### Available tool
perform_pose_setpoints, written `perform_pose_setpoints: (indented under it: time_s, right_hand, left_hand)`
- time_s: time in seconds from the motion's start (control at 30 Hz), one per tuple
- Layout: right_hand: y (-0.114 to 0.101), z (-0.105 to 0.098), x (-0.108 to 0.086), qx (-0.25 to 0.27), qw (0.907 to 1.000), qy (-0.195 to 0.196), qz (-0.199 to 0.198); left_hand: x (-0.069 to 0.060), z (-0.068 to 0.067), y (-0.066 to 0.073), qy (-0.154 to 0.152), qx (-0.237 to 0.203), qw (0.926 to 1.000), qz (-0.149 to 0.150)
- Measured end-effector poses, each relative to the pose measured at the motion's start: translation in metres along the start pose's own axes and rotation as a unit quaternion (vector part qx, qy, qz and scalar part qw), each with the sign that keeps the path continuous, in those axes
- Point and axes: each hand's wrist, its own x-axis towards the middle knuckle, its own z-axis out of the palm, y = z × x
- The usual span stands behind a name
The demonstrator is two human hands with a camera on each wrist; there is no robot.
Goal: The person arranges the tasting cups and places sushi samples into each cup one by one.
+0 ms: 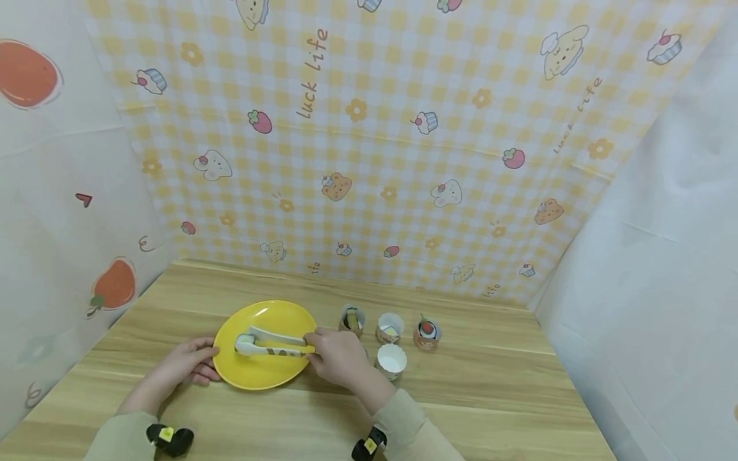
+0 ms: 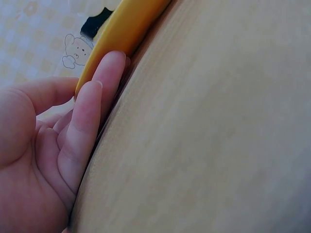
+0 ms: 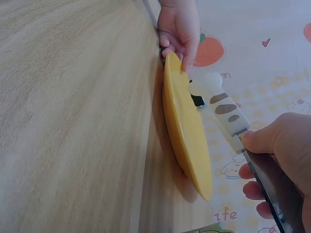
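Note:
My left hand (image 1: 193, 362) pinches the left rim of a yellow oval plate (image 1: 262, 380), thumb over the edge and fingers beneath, as the left wrist view shows with the plate's edge (image 2: 131, 29). With my right hand (image 1: 340, 355) I hold a pair of tongs (image 1: 282, 351) over the plate. Their white tips are paw-shaped, with brown stripes (image 3: 224, 109), and the handle is metal. Between the tips sits a small piece (image 1: 246, 339) with a pale top and a black side (image 3: 197, 100). Whether it touches the plate I cannot tell.
Right of the plate stand several small paper cups. One holds a brownish green piece (image 1: 352, 318), another a pale yellow piece (image 1: 390, 331), a third a red-topped piece (image 1: 427, 329). A white cup (image 1: 391, 360) stands nearest my right hand. A patterned cloth (image 1: 369, 192) hangs behind the wooden table (image 1: 490, 384).

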Motion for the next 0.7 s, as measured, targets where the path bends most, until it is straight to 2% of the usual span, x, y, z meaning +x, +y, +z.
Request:
perform_pose_setpoints:
  time_s: [0.37,0.57,0.7]
  right_hand:
    - [0.006,-0.007,-0.011,0.036,0.9992,0.015,0.01]
    - [0.01,-0.009,-0.016,0.039,0.9986,0.036,0.0]
    - [0.012,-0.011,-0.018,0.039,0.9986,0.036,0.002]
  left_hand:
    - [0.001,-0.001,-0.002,0.0,0.001,1.0,0.001]
    - [0.0,-0.001,-0.001,-0.007,-0.004,1.0,0.004]
    - [0.001,-0.001,-0.002,-0.011,-0.006,0.9999,0.005]
